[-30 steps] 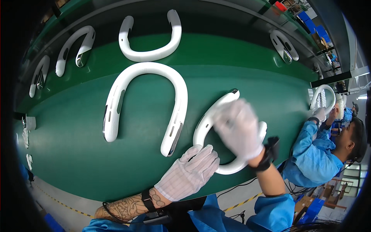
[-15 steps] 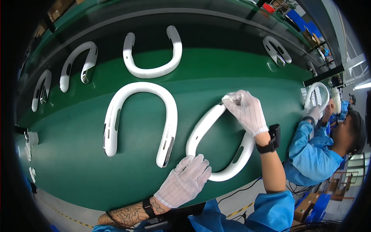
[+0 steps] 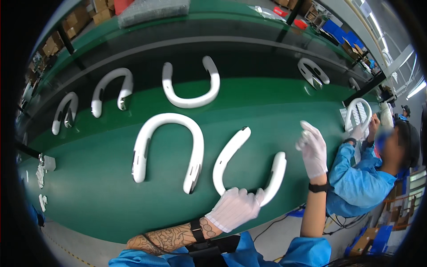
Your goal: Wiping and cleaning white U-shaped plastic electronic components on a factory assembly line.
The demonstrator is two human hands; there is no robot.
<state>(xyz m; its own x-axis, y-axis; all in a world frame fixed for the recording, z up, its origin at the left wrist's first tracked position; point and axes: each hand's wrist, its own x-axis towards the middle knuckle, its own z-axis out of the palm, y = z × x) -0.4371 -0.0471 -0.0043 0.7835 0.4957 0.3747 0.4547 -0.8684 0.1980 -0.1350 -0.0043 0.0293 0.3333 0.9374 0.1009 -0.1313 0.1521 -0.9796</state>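
Fingers of the gloved left hand (image 3: 235,209) curl around the bend of a white U-shaped device (image 3: 224,156) on the green table (image 3: 93,187), while the right hand (image 3: 314,151) hovers to its right, partly curled, any hold unclear.

I see even light across the green tabletop (image 3: 89,187), a bright ceiling tube (image 3: 416,89) glaring at far right, shadow under the rear shelf (image 3: 222,22), and straight edges bowing toward black corners.
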